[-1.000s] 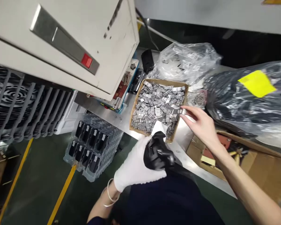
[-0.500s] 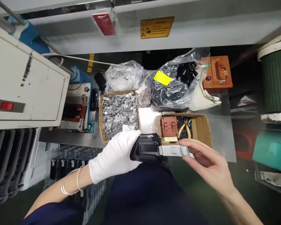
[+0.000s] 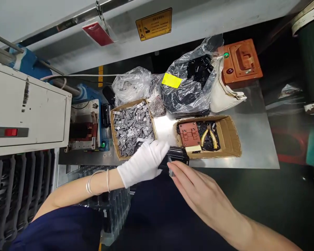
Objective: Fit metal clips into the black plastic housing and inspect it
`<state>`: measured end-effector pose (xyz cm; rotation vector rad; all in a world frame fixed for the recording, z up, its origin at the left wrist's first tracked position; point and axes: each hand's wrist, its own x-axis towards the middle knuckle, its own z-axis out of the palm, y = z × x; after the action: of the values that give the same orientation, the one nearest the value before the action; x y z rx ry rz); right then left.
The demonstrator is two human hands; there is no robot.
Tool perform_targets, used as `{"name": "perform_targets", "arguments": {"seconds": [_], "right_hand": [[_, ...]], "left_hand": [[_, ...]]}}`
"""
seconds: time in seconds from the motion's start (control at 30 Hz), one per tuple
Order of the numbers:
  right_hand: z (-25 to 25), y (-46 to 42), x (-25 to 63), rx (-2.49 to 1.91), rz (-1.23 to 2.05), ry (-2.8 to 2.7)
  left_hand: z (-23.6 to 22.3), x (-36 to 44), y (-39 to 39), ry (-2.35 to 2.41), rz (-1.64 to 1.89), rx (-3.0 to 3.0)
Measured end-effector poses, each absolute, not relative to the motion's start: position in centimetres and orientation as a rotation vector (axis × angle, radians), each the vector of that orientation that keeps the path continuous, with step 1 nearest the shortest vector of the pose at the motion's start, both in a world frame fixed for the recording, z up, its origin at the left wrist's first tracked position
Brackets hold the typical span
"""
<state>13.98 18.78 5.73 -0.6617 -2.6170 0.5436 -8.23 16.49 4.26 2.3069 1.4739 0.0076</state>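
Note:
My left hand [image 3: 143, 161], in a white glove, grips a black plastic part [image 3: 178, 154] just in front of the table edge. My bare right hand [image 3: 199, 190] comes from the lower right. Its fingertips press a small grey metal piece against the black part; most of that piece is hidden under the fingers. Directly behind the hands stands a cardboard box of several grey metal clips [image 3: 132, 126].
A second cardboard box [image 3: 230, 139] holds a red-brown part and yellow-handled pliers [image 3: 208, 136]. Plastic bags of parts [image 3: 188, 87] lie behind. A beige machine cabinet [image 3: 26, 111] stands left, clear trays of black parts [image 3: 110, 209] below, an orange device [image 3: 240, 61] at the back right.
The view swung right and steadied. My right hand took a metal clip from the box, brought it to the black part, and now has it pressed in with little still showing.

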Motion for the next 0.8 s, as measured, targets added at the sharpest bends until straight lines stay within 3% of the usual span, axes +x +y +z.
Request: {"name": "perform_targets", "arguments": {"seconds": [0.4,0.5,0.6,0.8], "right_hand": [[0.1,20.4,14.1,-0.873,0.924,-2.084],[-1.4,19.7,13.0,-1.102,1.553,-1.652],[-1.5,19.5,12.3,-1.065,2.182,-1.404],[-0.6,18.9,11.5,-1.175,2.130,-1.399]], "left_hand": [[4.5,-9.2,15.8,1.667,0.244,2.209],[3.5,-9.8,15.3,1.713,0.277,2.392],[2.9,-10.5,15.0,1.662,0.222,2.515],[2.7,-11.3,14.9,1.608,0.297,2.473]]}}
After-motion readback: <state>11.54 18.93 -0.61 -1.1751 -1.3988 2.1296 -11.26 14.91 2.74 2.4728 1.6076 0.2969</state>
